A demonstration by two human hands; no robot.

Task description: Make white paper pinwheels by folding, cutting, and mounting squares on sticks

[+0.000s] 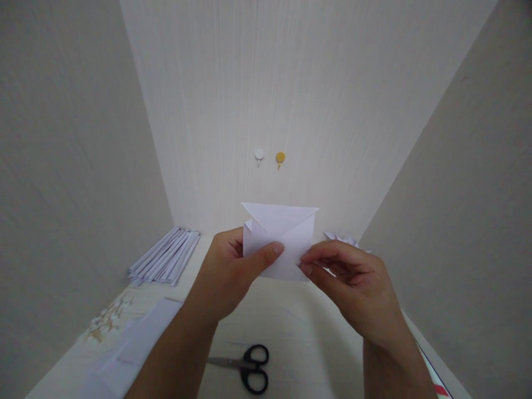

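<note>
A folded white paper (286, 227), shaped like an envelope with a triangular flap along its top, is held up above the table. My left hand (236, 266) grips it from the left side, with the thumb flat on its front and the other fingers hidden behind. At the lower right edge of the paper, my right hand (349, 277) pinches with thumb and forefinger. A pair of scissors with black handles (255, 368) lies on the table below, its blades pointing left and partly covered by my left forearm.
A stack of folded white paper strips (166, 257) lies at the back left. Nearer are white-and-tan small pieces (108, 318) and flat white sheets (141, 338). Folded papers (341, 239) sit behind my right hand. Two hooks, white (259, 154) and yellow (280, 158), are on the back wall; side walls enclose the table.
</note>
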